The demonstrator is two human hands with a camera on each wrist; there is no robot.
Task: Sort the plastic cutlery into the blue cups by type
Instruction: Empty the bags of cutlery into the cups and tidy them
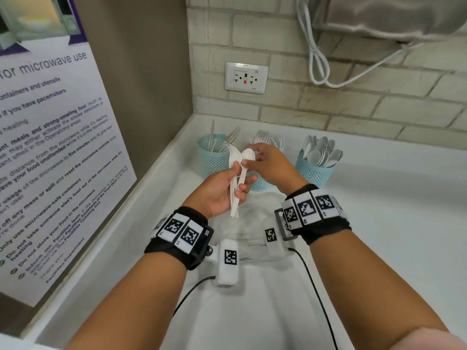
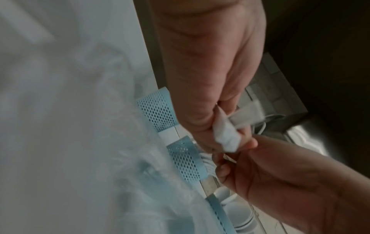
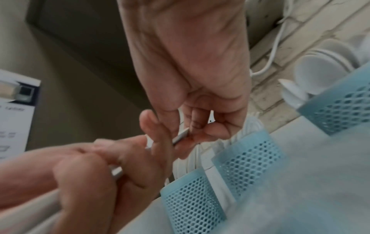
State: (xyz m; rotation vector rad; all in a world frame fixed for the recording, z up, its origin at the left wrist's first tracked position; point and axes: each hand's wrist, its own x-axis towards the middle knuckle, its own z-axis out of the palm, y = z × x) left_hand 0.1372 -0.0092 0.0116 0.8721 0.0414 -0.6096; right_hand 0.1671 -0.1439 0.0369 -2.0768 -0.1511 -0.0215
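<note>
Plastic spoon (image 1: pixel 247 157) pinched by right hand (image 1: pixel 271 165).

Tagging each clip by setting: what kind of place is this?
Probably a shared office or workplace pantry: a microwave-use notice on the side wall, a wall socket above a white counter, and cups of plastic cutlery.

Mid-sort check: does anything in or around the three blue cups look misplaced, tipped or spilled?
Nothing is tipped or spilled. The left cup looks mixed: thin straight pieces stand beside fork tines, unlike the spoon cup, which holds only spoons. The left hand holds an unsorted bundle, and the right hand pinches its spoon.
</note>
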